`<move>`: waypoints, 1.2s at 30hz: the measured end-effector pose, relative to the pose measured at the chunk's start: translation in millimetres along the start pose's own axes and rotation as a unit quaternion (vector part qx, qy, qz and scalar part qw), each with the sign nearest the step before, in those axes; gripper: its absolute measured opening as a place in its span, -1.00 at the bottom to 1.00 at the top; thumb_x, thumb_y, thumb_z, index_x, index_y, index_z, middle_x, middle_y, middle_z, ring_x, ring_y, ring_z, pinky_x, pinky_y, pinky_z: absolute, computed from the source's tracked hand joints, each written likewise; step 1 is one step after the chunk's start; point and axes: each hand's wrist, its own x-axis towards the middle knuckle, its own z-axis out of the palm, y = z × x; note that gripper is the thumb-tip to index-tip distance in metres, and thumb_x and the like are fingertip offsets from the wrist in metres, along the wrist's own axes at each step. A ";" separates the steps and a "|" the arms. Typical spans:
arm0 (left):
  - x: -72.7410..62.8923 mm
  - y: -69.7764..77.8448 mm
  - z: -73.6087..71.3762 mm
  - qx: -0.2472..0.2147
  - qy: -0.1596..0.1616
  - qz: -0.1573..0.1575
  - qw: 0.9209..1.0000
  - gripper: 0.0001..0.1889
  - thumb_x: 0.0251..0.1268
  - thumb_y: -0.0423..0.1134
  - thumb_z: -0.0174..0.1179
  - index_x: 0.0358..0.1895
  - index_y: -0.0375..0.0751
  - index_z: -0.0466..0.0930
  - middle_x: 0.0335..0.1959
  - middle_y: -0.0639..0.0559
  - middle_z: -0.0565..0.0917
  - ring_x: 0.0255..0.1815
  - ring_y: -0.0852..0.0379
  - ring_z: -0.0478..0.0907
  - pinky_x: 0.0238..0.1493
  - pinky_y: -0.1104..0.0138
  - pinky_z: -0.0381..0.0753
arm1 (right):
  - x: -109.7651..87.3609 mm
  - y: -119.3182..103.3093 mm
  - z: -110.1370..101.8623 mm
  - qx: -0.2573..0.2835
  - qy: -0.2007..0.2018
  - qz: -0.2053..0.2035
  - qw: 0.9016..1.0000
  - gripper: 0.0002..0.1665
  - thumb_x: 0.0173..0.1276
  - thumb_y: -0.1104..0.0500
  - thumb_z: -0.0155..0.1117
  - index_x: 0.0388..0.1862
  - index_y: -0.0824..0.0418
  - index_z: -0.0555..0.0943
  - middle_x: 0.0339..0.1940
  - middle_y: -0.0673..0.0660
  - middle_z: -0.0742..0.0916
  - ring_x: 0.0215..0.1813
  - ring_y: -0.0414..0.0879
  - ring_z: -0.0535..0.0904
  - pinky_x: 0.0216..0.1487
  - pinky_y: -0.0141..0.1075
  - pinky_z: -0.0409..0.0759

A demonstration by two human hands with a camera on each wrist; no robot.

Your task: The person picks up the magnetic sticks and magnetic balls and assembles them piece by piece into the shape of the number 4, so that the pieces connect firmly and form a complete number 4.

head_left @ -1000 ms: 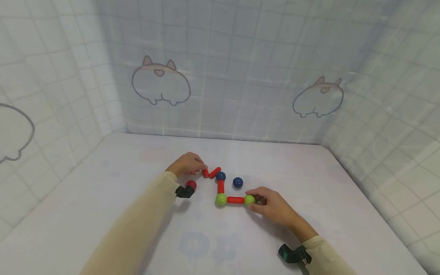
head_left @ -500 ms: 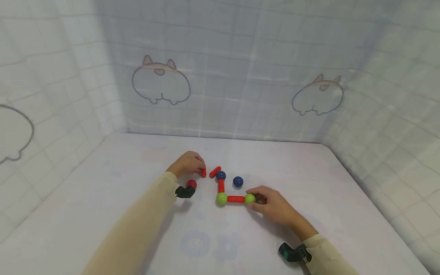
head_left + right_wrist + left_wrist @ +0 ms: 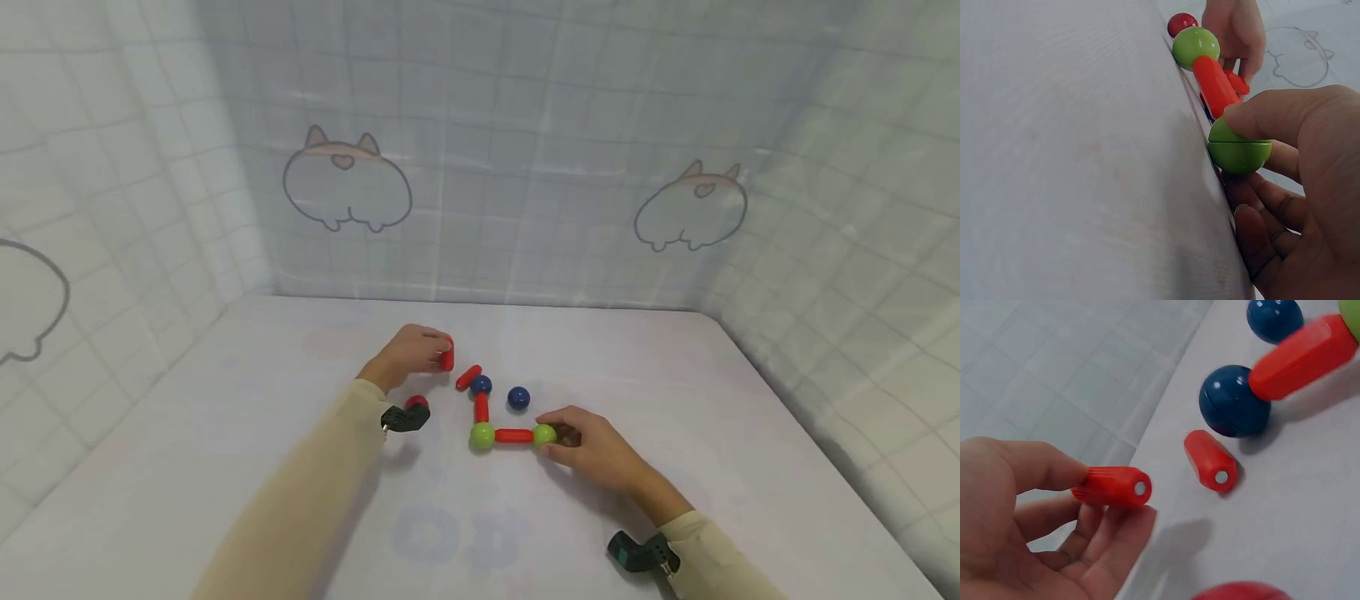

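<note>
My left hand (image 3: 409,350) pinches a red magnetic rod (image 3: 1113,486) between thumb and fingers, its metal-tipped end pointing outward, held above the table. My right hand (image 3: 597,448) grips a green ball (image 3: 1239,154) at the right end of an L-shaped chain. From that ball a red rod (image 3: 513,436) runs left to a second green ball (image 3: 482,436) at the corner. Another red rod (image 3: 482,408) leads from the corner to a blue ball (image 3: 1234,401). Close beside this blue ball lies a loose red rod (image 3: 1211,464).
A separate blue ball (image 3: 518,398) sits right of the chain's upper end. Below my left hand is a red ball (image 3: 417,402), partly covered by the wrist camera (image 3: 406,418). Tile-patterned sheets (image 3: 495,167) rise behind and beside the white table (image 3: 600,358).
My left hand has picked the red rod up off the table, raising it and moving slightly away. My right hand and the chain stay in place.
</note>
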 end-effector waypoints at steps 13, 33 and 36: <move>7.0 14.9 18.9 -0.110 0.017 0.053 0.992 -0.62 0.47 -0.18 0.18 0.26 -0.20 0.53 0.08 -0.15 0.61 0.05 -0.06 0.64 0.15 0.16 0.60 | -0.1 0.5 -0.6 0.025 0.009 0.021 0.999 -0.52 0.28 0.13 0.45 0.19 0.06 0.62 -0.04 -0.09 0.68 -0.02 -0.14 0.57 0.05 -0.22 0.58; 10.2 39.1 69.3 -0.115 -0.083 0.103 0.984 -0.64 0.51 -0.22 0.12 0.29 -0.10 0.56 -0.07 -0.12 0.67 -0.08 0.00 0.69 -0.04 0.24 0.69 | 1.4 3.9 0.3 0.031 0.000 0.015 0.999 -0.63 0.28 0.18 0.43 0.07 0.09 0.64 -0.08 -0.07 0.70 -0.02 -0.11 0.59 0.03 -0.22 0.59; 8.6 43.2 73.5 -0.103 -0.102 0.110 0.983 -0.61 0.49 -0.24 0.14 0.32 -0.16 0.53 -0.05 -0.13 0.66 -0.07 0.01 0.69 -0.01 0.23 0.67 | 2.3 4.3 1.5 0.030 0.000 0.014 0.999 -0.63 0.28 0.17 0.44 0.07 0.08 0.65 -0.09 -0.08 0.70 -0.02 -0.12 0.59 0.02 -0.22 0.59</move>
